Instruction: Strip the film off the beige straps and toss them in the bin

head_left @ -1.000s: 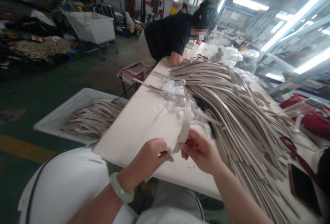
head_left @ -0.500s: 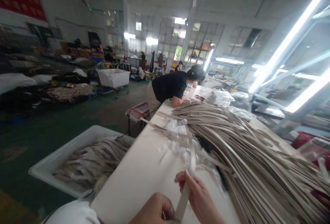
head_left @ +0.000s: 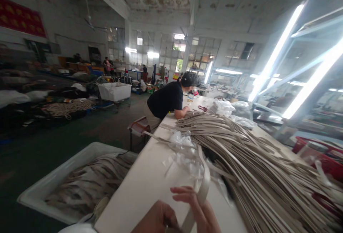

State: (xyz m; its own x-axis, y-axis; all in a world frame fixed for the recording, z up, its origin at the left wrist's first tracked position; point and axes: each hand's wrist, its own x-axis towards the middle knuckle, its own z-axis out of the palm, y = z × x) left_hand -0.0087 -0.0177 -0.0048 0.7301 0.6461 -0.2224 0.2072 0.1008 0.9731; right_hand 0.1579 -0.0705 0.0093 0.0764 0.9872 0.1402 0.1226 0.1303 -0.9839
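A long beige flat strap (head_left: 205, 179) curves down the white table toward me, its near part running between my hands. My left hand (head_left: 158, 218), at the bottom edge of the view, is curled closed around the near part of this strap. Just to its right, my right hand (head_left: 197, 209) lies across the strap with its fingers stretched out to the left, holding it loosely; where the thumb sits is hard to make out. Crumpled clear plastic (head_left: 184, 154) lies on the table beyond my hands.
A large bundle of similar straps (head_left: 241, 154) covers the right of the white table (head_left: 139, 186). A white bin (head_left: 29, 193) with strips inside stands at the left. Farther along, a co-worker (head_left: 166, 99) leans over the table. A red basket (head_left: 332, 165) is at far right.
The fingers of my right hand have straightened out, and that hand has shifted slightly left and down. My left hand has stayed closed near the bottom. The whole view has turned a little to the right.
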